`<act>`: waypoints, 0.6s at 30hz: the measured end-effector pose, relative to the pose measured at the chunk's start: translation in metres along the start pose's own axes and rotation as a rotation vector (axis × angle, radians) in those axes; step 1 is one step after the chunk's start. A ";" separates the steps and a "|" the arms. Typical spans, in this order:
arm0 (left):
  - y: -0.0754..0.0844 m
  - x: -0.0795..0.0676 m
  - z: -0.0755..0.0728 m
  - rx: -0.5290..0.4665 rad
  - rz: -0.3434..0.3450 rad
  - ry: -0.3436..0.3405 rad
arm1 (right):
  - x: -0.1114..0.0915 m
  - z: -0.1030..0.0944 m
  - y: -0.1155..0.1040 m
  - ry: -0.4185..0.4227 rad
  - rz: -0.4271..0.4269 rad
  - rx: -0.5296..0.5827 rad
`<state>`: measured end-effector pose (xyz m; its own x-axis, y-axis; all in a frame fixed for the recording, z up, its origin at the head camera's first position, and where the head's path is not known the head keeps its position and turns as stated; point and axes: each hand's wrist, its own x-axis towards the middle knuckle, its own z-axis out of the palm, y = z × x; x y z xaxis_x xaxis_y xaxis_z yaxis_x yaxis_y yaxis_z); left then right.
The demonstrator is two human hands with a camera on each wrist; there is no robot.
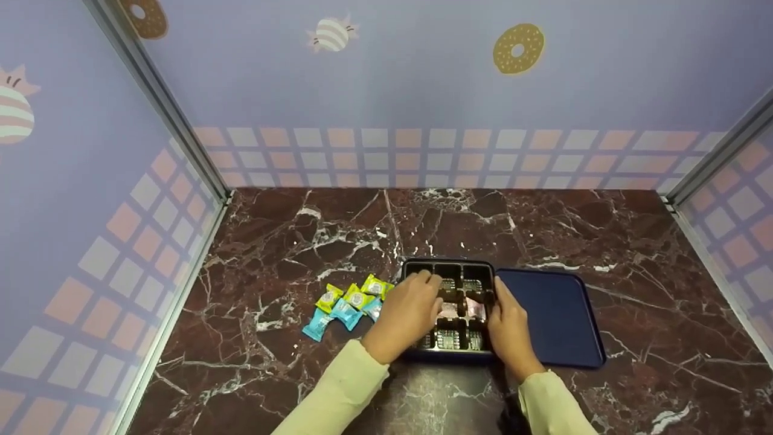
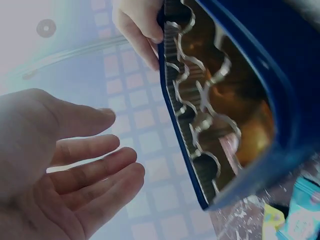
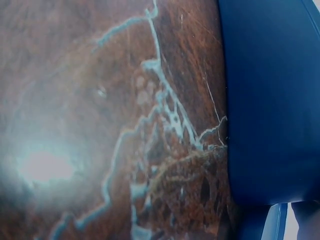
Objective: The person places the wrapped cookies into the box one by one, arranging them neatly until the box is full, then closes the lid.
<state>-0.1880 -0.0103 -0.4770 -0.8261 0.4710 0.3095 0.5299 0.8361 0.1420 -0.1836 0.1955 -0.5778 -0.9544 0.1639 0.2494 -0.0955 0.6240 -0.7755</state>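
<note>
A dark blue box (image 1: 450,357) stands on the marble table, fitted with a black insert divided into several compartments. Pink wrapped candies (image 1: 475,308) lie in its middle row. My left hand (image 1: 403,311) is over the box's left column and hides part of it. The left wrist view shows that hand's fingers (image 2: 107,165) loosely bent, apart from the box, with nothing between them. At the right wall, my right hand (image 1: 512,329) holds the box by its rim. Left of the box lie yellow wrapped candies (image 1: 357,297) and light blue wrapped candies (image 1: 346,314).
A flat dark blue lid (image 1: 552,317) lies right of the box, close against it. The brown marble tabletop (image 1: 266,241) runs back to a lilac patterned wall (image 1: 410,78). Side walls border it left and right.
</note>
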 end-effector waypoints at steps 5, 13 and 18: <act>-0.013 -0.006 0.000 -0.020 -0.021 0.009 | 0.001 -0.001 -0.002 0.001 -0.009 0.003; -0.028 -0.016 0.001 -0.035 -0.038 0.051 | 0.000 -0.001 -0.001 0.001 0.001 -0.002; -0.033 -0.017 0.001 -0.051 -0.072 0.045 | -0.001 0.000 -0.001 0.008 0.002 -0.001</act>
<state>-0.1910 -0.0454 -0.4878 -0.8535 0.3963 0.3384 0.4795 0.8515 0.2124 -0.1824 0.1948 -0.5775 -0.9522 0.1713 0.2529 -0.0936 0.6246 -0.7753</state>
